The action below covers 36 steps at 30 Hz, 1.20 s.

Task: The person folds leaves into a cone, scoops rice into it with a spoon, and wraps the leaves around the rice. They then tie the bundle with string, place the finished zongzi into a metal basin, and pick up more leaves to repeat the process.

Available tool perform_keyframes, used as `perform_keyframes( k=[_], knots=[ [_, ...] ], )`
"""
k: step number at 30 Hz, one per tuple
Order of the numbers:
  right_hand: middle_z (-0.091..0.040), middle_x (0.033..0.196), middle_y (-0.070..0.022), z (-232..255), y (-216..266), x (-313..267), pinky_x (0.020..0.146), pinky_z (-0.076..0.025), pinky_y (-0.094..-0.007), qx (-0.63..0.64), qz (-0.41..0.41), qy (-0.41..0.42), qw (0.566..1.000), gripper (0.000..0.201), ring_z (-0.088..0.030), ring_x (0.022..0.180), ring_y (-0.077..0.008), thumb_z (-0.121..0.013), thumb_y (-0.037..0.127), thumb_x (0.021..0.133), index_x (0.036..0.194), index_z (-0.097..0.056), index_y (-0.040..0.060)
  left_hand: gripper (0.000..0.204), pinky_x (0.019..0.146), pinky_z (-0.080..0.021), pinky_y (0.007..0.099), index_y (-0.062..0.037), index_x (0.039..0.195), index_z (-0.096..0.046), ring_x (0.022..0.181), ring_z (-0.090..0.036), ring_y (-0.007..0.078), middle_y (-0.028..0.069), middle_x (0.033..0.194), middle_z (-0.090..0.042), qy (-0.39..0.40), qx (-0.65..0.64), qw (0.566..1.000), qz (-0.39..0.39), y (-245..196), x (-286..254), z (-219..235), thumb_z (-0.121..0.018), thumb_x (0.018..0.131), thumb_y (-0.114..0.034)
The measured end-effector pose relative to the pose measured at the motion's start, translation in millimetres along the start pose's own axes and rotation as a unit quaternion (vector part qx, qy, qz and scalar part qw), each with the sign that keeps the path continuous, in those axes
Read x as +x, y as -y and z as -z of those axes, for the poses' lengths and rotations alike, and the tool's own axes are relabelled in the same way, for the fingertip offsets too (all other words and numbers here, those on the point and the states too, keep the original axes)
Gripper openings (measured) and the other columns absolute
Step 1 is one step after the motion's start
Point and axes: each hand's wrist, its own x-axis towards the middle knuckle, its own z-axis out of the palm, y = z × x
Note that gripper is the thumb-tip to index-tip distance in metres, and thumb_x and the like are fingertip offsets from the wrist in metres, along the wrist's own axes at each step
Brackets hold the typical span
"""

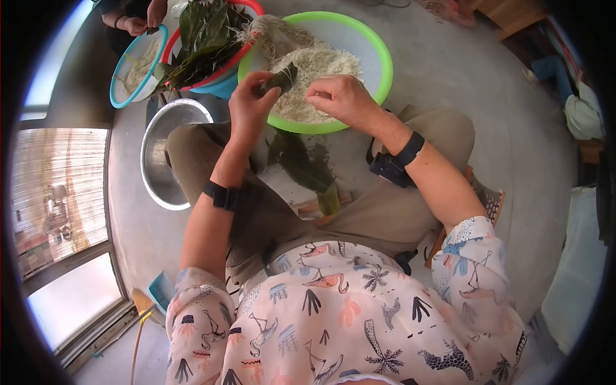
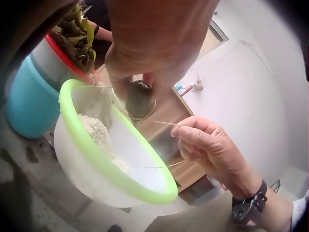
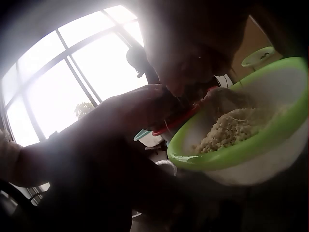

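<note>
In the head view the left hand point(image 1: 251, 106) grips a dark green leaf bundle point(image 1: 280, 79) over the rim of the green-rimmed basin point(image 1: 387, 61). To its right, the right hand point(image 1: 346, 101) is held above the white rice point(image 1: 327, 65) with thumb and fingers pinched together. The left wrist view shows the right hand point(image 2: 205, 145) pinching a thin pale string point(image 2: 165, 123), and the leaf bundle point(image 2: 140, 100) under the fingers of the left hand point(image 2: 157, 38). A tangle of pale strings point(image 1: 276, 33) lies over the basin's back left edge.
Leaves point(image 1: 208, 32) fill a red-rimmed basin point(image 1: 255, 6) at the back left. Beside it another person's hands point(image 1: 136, 24) are at a blue-rimmed basin point(image 1: 114, 86). A metal bowl point(image 1: 152, 163) stands by the left knee. Loose leaves point(image 1: 300, 163) lie between the legs.
</note>
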Motion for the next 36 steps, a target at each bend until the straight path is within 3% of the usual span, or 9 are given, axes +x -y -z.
perform_keyframes(
  k=[3,9,16,19,23,26,30,34,36],
  knots=[
    [-0.054,0.066,-0.0061,10.7,0.5,7.9,0.058,-0.044,-0.0311,-0.044,0.086,-0.018,0.995,0.01,-0.054,0.06,-0.0172,-0.064,0.013,0.082,0.082,-0.063,0.0032,0.035,0.075,-0.051,0.0296,-0.0064,0.108,-0.064,0.079,-0.064,0.0184,0.0082,0.098,-0.064,0.046,0.199,0.972,-0.119,-9.4,-7.9,2.6,-0.073,0.074,-0.005],
    [-0.057,0.071,-0.0051,22.3,-6.2,20.5,0.061,-0.045,-0.0305,-0.071,0.104,-0.004,0.992,0.009,-0.055,0.064,-0.0159,-0.066,0.012,0.082,0.082,-0.064,0.0032,0.034,0.073,-0.05,0.0316,-0.0075,0.103,-0.064,0.081,-0.063,0.0183,0.0076,0.097,-0.063,0.16,0.159,0.96,-0.165,-33.6,-21.1,-9.1,-0.073,0.071,-0.003],
    [-0.06,0.073,0.0052,25.4,-19.5,28.0,0.063,-0.043,-0.0218,0.322,-0.122,0.111,0.932,0.015,-0.052,0.066,-0.0067,-0.063,0.019,0.091,0.087,-0.069,0.0056,0.029,0.087,-0.048,0.0323,-0.003,0.112,-0.054,0.094,-0.059,0.0168,0.0062,0.105,-0.061,0.218,-0.313,0.923,0.051,-37.0,-31.0,-9.6,-0.065,0.085,-0.004],
    [-0.057,0.069,0.0048,9.2,-22.8,25.2,0.061,-0.042,-0.0216,0.366,-0.152,0.129,0.909,0.017,-0.05,0.063,-0.0063,-0.062,0.02,0.092,0.09,-0.069,0.0048,0.024,0.092,-0.046,0.0332,-0.0048,0.112,-0.054,0.1,-0.058,0.0166,0.0061,0.109,-0.06,0.143,-0.467,0.862,0.132,-42.1,-27.8,-9.7,-0.063,0.089,-0.007],
    [-0.062,0.064,-0.0028,-9.5,-18.8,18.9,0.058,-0.045,-0.0265,0.155,-0.114,0.035,0.981,0.016,-0.055,0.061,-0.0085,-0.067,0.021,0.086,0.086,-0.069,0.0049,0.028,0.092,-0.048,0.0352,-0.0043,0.114,-0.053,0.1,-0.058,0.0192,0.0052,0.11,-0.061,0.052,-0.572,0.795,0.196,-3.9,-12.7,-13.4,-0.065,0.089,-0.01],
    [-0.064,0.067,-0.0092,-13.3,-13.2,10.8,0.06,-0.047,-0.0326,0.043,-0.055,0.021,0.997,0.018,-0.061,0.061,-0.0193,-0.065,0.024,0.083,0.084,-0.068,0.0063,0.029,0.089,-0.05,0.0349,-0.0038,0.114,-0.053,0.098,-0.06,0.0194,0.0056,0.106,-0.06,-0.016,-0.564,0.797,0.217,9.3,-10.7,-12.9,-0.066,0.088,-0.007],
    [-0.065,0.072,-0.0114,-14.5,-9.3,7.7,0.062,-0.049,-0.0373,0.003,-0.012,0.044,0.999,0.016,-0.064,0.066,-0.0287,-0.061,0.022,0.081,0.081,-0.068,0.0074,0.032,0.084,-0.05,0.0309,-0.0009,0.109,-0.054,0.089,-0.06,0.0153,0.0063,0.098,-0.06,-0.051,-0.368,0.917,0.144,14.5,-10.5,-14.2,-0.072,0.083,-0.01],
    [-0.065,0.071,-0.0112,-11.0,-8.7,5.8,0.062,-0.049,-0.0366,-0.005,0.003,0.05,0.999,0.015,-0.063,0.066,-0.0277,-0.061,0.02,0.078,0.081,-0.068,0.007,0.035,0.074,-0.049,0.0256,0.0006,0.1,-0.058,0.08,-0.058,0.0108,0.0052,0.09,-0.062,-0.058,-0.096,0.993,0.047,17.7,-9.7,-13.7,-0.078,0.076,-0.015],
    [-0.062,0.068,-0.0079,-6.1,-9.8,7.0,0.06,-0.046,-0.0297,0.004,-0.009,0.065,0.998,0.014,-0.059,0.062,-0.0151,-0.064,0.016,0.082,0.084,-0.067,0.0022,0.031,0.072,-0.05,0.0268,-0.0019,0.098,-0.061,0.075,-0.061,0.0135,0.0066,0.085,-0.065,-0.028,0.073,0.997,0.015,7.8,-13.0,-14.0,-0.077,0.073,-0.013]
  ],
)
